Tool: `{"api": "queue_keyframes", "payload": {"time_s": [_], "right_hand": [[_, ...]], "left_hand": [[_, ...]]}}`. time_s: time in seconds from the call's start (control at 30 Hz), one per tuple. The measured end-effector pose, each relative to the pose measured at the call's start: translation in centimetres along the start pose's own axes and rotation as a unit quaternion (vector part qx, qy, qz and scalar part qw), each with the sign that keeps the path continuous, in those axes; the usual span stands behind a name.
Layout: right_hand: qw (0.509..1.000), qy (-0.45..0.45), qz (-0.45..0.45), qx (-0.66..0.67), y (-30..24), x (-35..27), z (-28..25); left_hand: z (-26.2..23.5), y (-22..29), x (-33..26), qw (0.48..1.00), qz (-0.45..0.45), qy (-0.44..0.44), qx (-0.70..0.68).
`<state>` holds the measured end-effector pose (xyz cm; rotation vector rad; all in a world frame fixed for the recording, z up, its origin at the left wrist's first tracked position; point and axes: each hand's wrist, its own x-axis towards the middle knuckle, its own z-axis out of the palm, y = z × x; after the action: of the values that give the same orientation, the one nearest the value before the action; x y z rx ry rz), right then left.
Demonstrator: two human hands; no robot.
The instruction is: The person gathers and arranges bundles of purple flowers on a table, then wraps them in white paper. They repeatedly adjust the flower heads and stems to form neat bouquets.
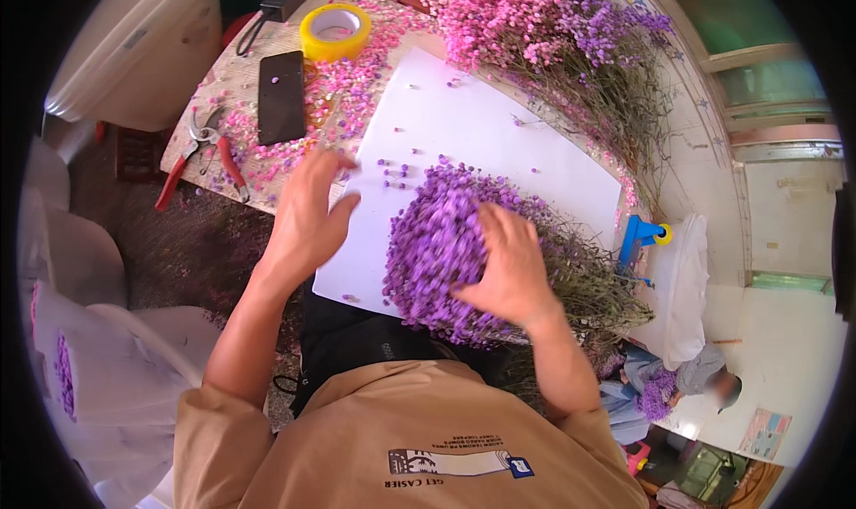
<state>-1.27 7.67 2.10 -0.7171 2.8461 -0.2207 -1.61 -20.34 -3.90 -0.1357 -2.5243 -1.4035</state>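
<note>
A dense bunch of small purple dried flowers (432, 242) lies across a white sheet (473, 121) in front of me, its blooms partly blurred. Its dry green-brown stems (602, 282) point right. My right hand (508, 264) rests on top of the blooms, thumb and fingers spread apart. Over the sheet's left edge hovers my left hand (310, 210), open and slightly blurred, with nothing in it. Loose purple flower heads (395, 172) are scattered on the sheet near the bunch.
Left on the table are red-handled pruning shears (205, 148), a black phone (282, 97) and a yellow tape roll (335, 33) among pink petals. Pink and purple bunches (544, 19) lie at the back. A blue tape dispenser (635, 240) sits right; beyond it a person (700, 375) holds purple flowers.
</note>
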Motion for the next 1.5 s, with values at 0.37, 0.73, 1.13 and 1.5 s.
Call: {"api": "queue_keyframes", "payload": {"time_s": [0.37, 0.73, 1.13, 1.5], "right_hand": [[0.947, -0.174, -0.040, 0.268, 11.2, 10.4, 1.3], [0.980, -0.156, -0.125, -0.012, 0.6, -0.8, -2.8], [0.986, -0.136, 0.014, 0.096, 1.0, 2.8, -1.7], [0.967, 0.221, 0.054, 0.112, 9.7, -22.1, -14.2]], "left_hand": [[8.8, 3.2, -7.6, 0.697, -0.344, -0.336, -0.531], [10.6, 5.8, -7.5, 0.663, -0.337, -0.195, -0.639], [10.4, 5.0, -6.1, 0.652, -0.426, -0.247, -0.577], [9.4, 12.4, -5.6, 0.827, 0.016, -0.436, -0.355]]}}
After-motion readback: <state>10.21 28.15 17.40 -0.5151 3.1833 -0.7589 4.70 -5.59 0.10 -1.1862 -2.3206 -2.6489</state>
